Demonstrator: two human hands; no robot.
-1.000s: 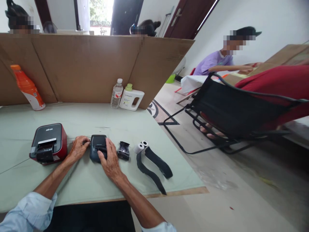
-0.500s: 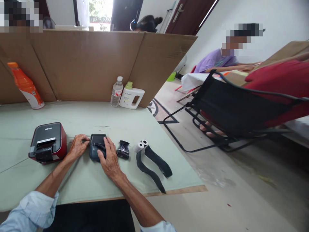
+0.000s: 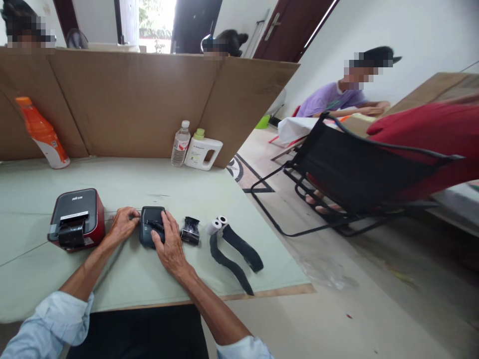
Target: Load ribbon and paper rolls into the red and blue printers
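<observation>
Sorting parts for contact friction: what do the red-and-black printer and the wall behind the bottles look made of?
Printer: likely hard plastic, semi-gloss red side, dark top; moulded, rounded edges.

Wall: corrugated cardboard, probably; matte brown, with straight fold creases.

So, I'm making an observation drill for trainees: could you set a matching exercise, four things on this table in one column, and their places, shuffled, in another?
Things
1. small dark device
2. clear bottle
3. red-sided printer
4. two white rolls

Places
A. beside the white jug
B. next to two dark strips
C. under the fingers of the right hand
D. to the left of the left hand

Right pairs: 1-C, 2-A, 3-D, 4-B
</observation>
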